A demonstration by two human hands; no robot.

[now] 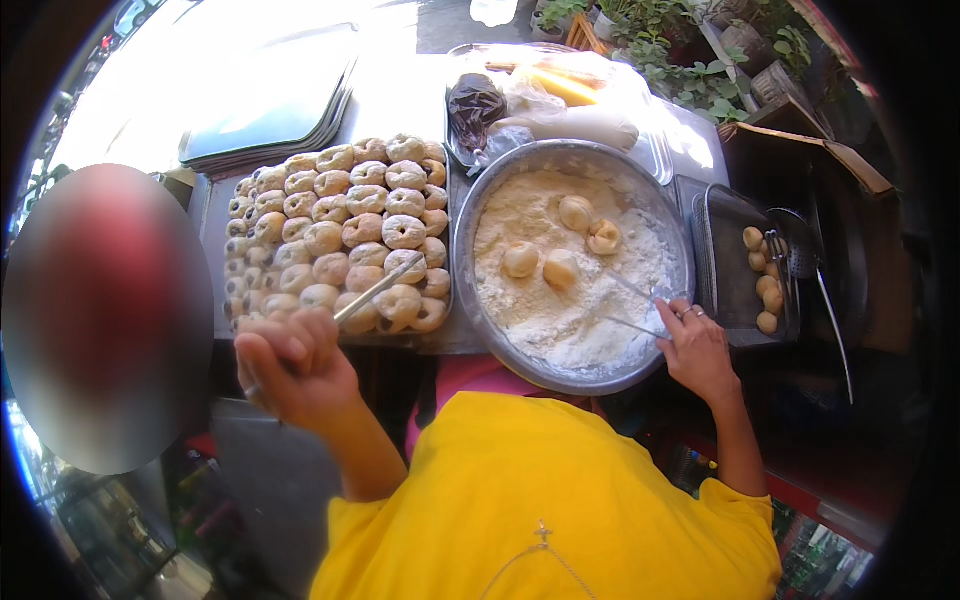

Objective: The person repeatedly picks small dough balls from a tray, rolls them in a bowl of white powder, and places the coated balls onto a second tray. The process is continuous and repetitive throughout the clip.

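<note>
Raised in front of the left tray, my left hand (304,371) grips a thin metal rod (379,289) that slants up to the right. Powder-dusted ring doughnuts (324,237) stand in rows and layers on that tray. My right hand (697,349) holds metal tongs (634,305) at the right rim of a large round metal basin (466,300); the tongs' two arms are apart and hold nothing. White powder (600,345) fills the basin. Several round pieces of fried dough (561,268) lie on it, left of and above the tongs' tips.
Right of the basin, a wire-mesh basket (731,277) holds small dough balls (766,322), a second pair of tongs (780,274) and a skimmer (801,259). Behind stand stacked metal trays (262,139) and a tray with plastic bags (476,109). Potted plants (705,82) are at upper right; a blurred area covers the left.
</note>
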